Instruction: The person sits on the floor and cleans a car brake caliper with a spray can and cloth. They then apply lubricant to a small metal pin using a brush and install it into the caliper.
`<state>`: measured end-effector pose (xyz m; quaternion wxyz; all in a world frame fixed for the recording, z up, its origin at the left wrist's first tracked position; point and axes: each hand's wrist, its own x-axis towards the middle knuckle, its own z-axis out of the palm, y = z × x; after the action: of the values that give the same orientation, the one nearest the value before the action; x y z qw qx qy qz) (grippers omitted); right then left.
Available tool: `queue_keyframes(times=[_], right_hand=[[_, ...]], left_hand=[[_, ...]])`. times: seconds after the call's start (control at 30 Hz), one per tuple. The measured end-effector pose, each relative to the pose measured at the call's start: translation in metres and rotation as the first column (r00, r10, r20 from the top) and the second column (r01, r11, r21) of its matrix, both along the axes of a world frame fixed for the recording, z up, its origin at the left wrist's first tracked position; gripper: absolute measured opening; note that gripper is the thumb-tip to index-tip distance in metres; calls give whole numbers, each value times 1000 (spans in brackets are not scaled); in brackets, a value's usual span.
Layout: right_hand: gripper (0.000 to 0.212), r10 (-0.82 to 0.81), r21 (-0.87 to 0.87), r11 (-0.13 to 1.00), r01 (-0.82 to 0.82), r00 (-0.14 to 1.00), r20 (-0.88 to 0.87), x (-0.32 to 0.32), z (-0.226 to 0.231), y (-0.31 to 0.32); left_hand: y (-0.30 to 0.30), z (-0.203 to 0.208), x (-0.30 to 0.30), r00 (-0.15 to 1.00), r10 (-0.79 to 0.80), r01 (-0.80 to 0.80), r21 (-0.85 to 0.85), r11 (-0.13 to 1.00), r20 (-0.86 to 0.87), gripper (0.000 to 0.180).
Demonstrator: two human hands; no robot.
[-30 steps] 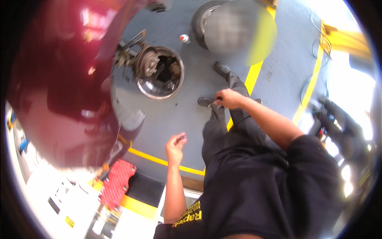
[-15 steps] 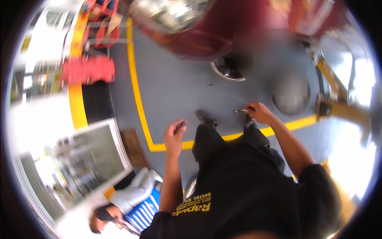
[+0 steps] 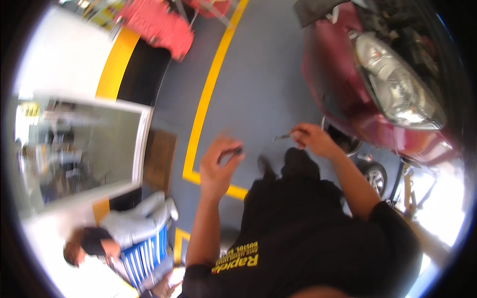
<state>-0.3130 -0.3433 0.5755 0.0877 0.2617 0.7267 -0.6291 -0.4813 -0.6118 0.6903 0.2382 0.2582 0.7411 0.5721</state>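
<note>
My left hand [image 3: 214,168] is raised in front of me, its thumb and fingers pinching a small dark piece [image 3: 238,150] too blurred to name. To its right, my right hand [image 3: 318,141] is closed on one end of a short, thin metal rod [image 3: 282,137], whose free end points left toward the other hand. The two hands are apart, above the floor and near my shoes. Beyond my right hand stands a dark red car, with its headlight [image 3: 395,82] and bumper [image 3: 343,107] closest.
Yellow lines [image 3: 211,89] mark the grey floor [image 3: 258,64]. At left are a window [image 3: 89,144], a brown board [image 3: 160,159] and a red creeper-like panel [image 3: 154,25]. A person [image 3: 134,218] sits on a blue bench [image 3: 146,258] at lower left. A wheel [image 3: 376,178] is at right.
My view has turned to the right, and the car's front now fills the upper right. Both hands keep their small things; the left hand appears larger and its fingers more curled.
</note>
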Motion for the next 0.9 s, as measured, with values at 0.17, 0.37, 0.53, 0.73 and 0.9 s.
queue_keyframes(times=[0.17, 0.37, 0.53, 0.73, 0.9], right_hand=[[30, -123, 31, 992, 124, 992, -33, -84, 8, 40], [28, -318, -14, 948, 318, 946, -56, -201, -6, 124], [32, -311, -17, 950, 311, 945, -100, -348, 28, 202], [31, -183, 260, 934, 245, 953, -243, -532, 81, 317], [28, -379, 58, 907, 418, 866, -327, -642, 39, 423]], left_hand=[[61, -17, -118, 984, -96, 107, -70, 992, 149, 25], [166, -26, -284, 977, -201, 208, -114, 971, 71, 17], [240, -10, -429, 982, -139, 144, -31, 989, 129, 14], [327, -39, -593, 919, -71, 30, 111, 993, 387, 22], [466, -67, -713, 889, -209, 141, 191, 971, 408, 26]])
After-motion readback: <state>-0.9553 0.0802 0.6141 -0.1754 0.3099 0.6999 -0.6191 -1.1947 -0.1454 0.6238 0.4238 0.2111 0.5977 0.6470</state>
